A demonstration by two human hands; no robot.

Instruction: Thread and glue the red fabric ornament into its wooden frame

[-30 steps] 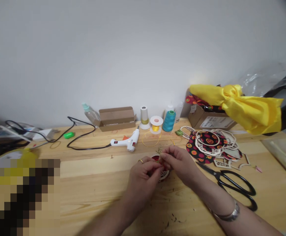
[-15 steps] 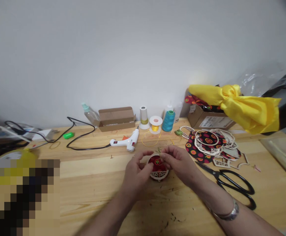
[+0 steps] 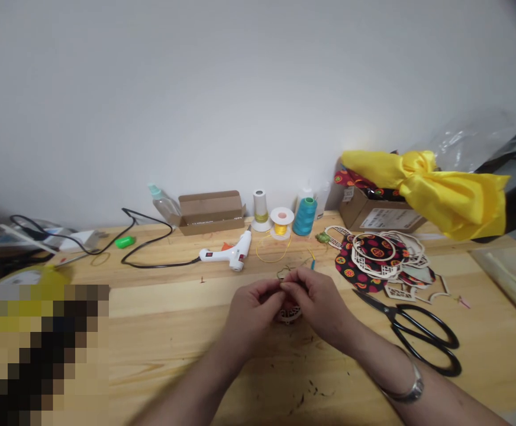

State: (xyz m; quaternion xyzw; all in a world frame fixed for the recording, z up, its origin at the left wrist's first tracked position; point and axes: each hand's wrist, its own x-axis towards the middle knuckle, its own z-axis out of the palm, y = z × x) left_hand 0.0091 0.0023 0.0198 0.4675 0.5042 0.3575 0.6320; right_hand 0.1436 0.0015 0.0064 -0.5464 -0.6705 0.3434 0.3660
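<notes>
A round ornament with a pale wooden fretwork frame (image 3: 289, 316) and red patterned fabric sits between my hands over the table, mostly covered by them. My left hand (image 3: 255, 307) comes in from the left, its thumb and forefinger pinched together at the ornament's top edge. My right hand (image 3: 320, 302), with a silver bracelet at the wrist, pinches at the same spot, fingertips touching the left ones. From between the fingertips a thin green cord (image 3: 281, 273) loops out on the far side. Exactly how each fingertip grips the cord is hidden.
Black-handled scissors (image 3: 411, 331) lie right of my right hand. Behind them are wooden frames and patterned fabric (image 3: 376, 257). A white glue gun (image 3: 229, 253), a yellow cord spool (image 3: 281, 222) and a teal thread cone (image 3: 305, 218) stand along the back. A box (image 3: 373, 213) holds yellow cloth (image 3: 448, 183).
My left hand has left the ornament's side and risen to meet my right fingertips at its top. My hands now cover most of the red fabric. A blue-tipped item shows behind the right hand.
</notes>
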